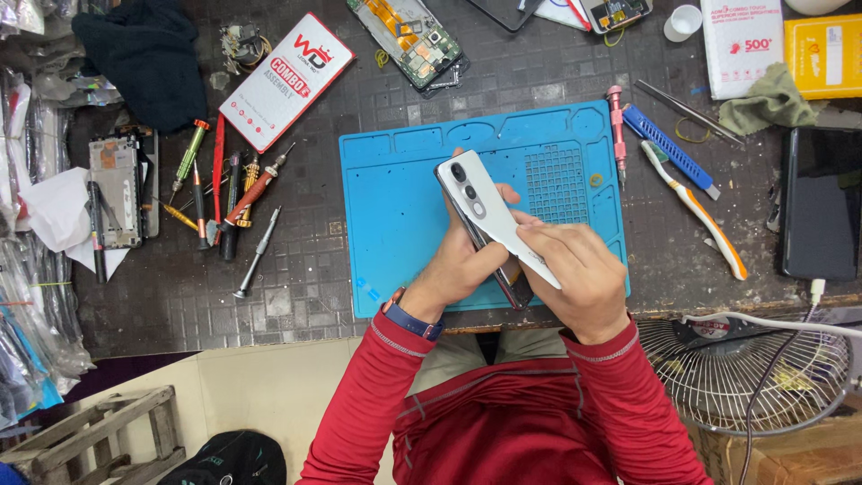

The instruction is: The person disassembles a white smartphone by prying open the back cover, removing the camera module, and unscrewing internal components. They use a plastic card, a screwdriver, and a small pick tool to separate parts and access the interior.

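Over the blue mat (pixel 404 216), both hands — left (pixel 460 265), right (pixel 575 269) — grip a white phone (pixel 489 216), camera-side up.

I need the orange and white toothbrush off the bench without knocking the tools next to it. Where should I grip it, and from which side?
Grip the toothbrush at mid-handle, coming from above on its right side. It lies flat and diagonal; the blue-handled tool crowds its bristle end, while the bench lies bare beside the lower handle.
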